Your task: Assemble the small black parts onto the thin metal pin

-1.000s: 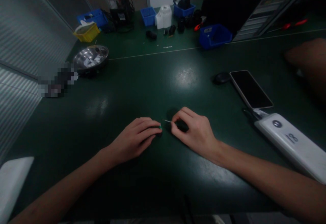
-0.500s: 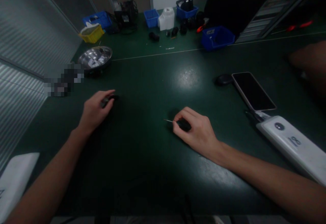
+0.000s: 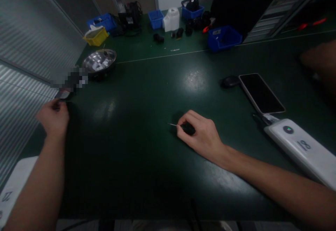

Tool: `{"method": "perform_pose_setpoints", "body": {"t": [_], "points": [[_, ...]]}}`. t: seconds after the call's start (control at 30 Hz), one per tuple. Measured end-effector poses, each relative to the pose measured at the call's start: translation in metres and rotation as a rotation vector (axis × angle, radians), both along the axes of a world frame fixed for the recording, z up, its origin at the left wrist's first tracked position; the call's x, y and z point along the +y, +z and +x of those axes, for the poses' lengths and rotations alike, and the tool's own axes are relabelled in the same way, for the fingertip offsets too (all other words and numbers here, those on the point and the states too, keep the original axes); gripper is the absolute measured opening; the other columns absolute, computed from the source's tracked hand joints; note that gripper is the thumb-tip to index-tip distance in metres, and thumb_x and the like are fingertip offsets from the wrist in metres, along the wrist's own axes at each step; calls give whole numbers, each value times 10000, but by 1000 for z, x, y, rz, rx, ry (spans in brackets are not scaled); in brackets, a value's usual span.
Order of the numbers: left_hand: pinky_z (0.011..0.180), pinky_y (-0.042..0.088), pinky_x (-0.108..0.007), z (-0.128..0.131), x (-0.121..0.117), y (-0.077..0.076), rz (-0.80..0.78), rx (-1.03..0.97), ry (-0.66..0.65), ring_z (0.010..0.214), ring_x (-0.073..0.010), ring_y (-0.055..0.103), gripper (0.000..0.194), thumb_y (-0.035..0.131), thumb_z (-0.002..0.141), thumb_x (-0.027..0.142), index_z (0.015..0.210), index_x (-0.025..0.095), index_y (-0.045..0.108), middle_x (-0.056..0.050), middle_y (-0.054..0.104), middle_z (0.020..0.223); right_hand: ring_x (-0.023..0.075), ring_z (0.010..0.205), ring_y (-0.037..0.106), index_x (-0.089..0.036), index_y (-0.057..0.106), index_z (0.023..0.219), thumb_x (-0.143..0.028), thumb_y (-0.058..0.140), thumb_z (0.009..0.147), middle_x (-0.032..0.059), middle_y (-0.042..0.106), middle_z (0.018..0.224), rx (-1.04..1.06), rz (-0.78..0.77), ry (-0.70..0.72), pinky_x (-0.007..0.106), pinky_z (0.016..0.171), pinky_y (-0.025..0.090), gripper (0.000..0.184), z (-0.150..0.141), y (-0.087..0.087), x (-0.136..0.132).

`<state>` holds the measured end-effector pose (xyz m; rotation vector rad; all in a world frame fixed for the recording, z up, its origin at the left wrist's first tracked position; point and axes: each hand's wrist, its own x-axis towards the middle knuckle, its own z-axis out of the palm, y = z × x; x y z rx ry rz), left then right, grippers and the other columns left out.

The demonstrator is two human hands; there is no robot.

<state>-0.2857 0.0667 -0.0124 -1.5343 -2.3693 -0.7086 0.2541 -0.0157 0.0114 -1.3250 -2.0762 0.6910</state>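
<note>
My right hand (image 3: 203,131) rests on the green table (image 3: 136,119) with its fingers closed around the dark handle of a small screwdriver (image 3: 172,124). The tool's thin metal shaft points left, just above the tabletop. At the table's left side, my left hand (image 3: 54,117) is closed on a small dark object (image 3: 60,102), mostly hidden by the fingers. That hand is just in front of a pixelated patch, where what lies there cannot be made out. A metal bowl (image 3: 89,61) with white pieces inside stands beyond it.
At right lie a phone (image 3: 261,92), a black mouse-shaped item (image 3: 230,81) and a white device (image 3: 301,147). Another white device (image 3: 18,178) is at lower left. Blue bins (image 3: 223,43) and a yellow bin (image 3: 96,37) stand at the back. Another person's blurred arm (image 3: 320,61) shows far right.
My left hand has moved left, from beside the middle of the table to its left edge, still closed on the dark object. The right hand has barely moved.
</note>
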Motion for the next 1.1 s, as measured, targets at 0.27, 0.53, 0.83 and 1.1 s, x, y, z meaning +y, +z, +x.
{"method": "perform_pose_setpoints", "body": {"t": [0.27, 0.53, 0.83, 1.1], "points": [[860, 347, -318, -1, -2, 1, 6, 17, -28, 744, -176, 447, 321, 638, 867, 371, 1046, 123, 733, 0, 501, 748, 122, 729, 572, -196, 648, 903, -270, 595, 942, 12, 636, 922, -4, 6, -16, 264, 644, 416, 99, -1, -1, 1], [910, 286, -381, 2, -2, 0, -4, 24, -27, 847, -214, 433, 291, 606, 885, 329, 1023, 94, 710, -37, 506, 819, 120, 727, 574, -198, 646, 911, -277, 588, 952, 14, 638, 926, 6, 3, -3, 261, 642, 425, 106, -1, -2, 0], [901, 273, -366, 7, -4, 6, -36, 33, -1, 733, -184, 406, 277, 612, 873, 342, 972, 105, 714, -11, 479, 713, 119, 721, 571, -199, 643, 912, -278, 581, 956, 17, 642, 924, 0, 2, 0, 255, 624, 417, 110, -1, -1, 1], [786, 298, -297, 12, -8, 11, -30, -45, 23, 666, -164, 428, 282, 683, 836, 323, 1000, 98, 730, 12, 492, 648, 117, 720, 574, -201, 644, 913, -288, 589, 956, 8, 634, 922, -9, 7, 4, 259, 645, 424, 112, -1, -2, 1]]}}
